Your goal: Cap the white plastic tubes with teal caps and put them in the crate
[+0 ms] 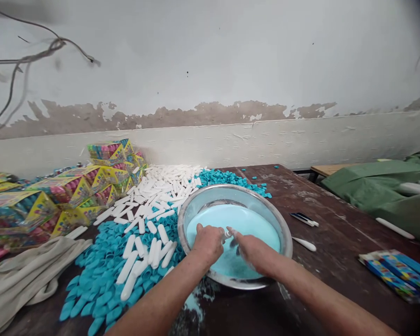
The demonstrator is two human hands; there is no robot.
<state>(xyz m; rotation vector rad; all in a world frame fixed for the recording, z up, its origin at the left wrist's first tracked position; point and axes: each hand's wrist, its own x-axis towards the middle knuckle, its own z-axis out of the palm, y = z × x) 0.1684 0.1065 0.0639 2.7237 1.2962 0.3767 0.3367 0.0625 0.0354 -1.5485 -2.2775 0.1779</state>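
Metal basin [287,233] lower centre of frame, pale-blue contents [238,217] within, left hand [209,240] and right hand [255,251] above, fingers bent near small white piece [227,233], grasp indeterminable.

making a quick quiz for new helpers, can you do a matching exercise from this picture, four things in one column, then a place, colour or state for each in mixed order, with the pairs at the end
Column one:
1. bowl
2. cloth
3. cover
4. tubes

Column two:
A. green, at the right
B. white, many in a loose heap
C. under the left hand and right hand
D. beige, crumpled

Pairs: 1-C, 2-D, 3-A, 4-B
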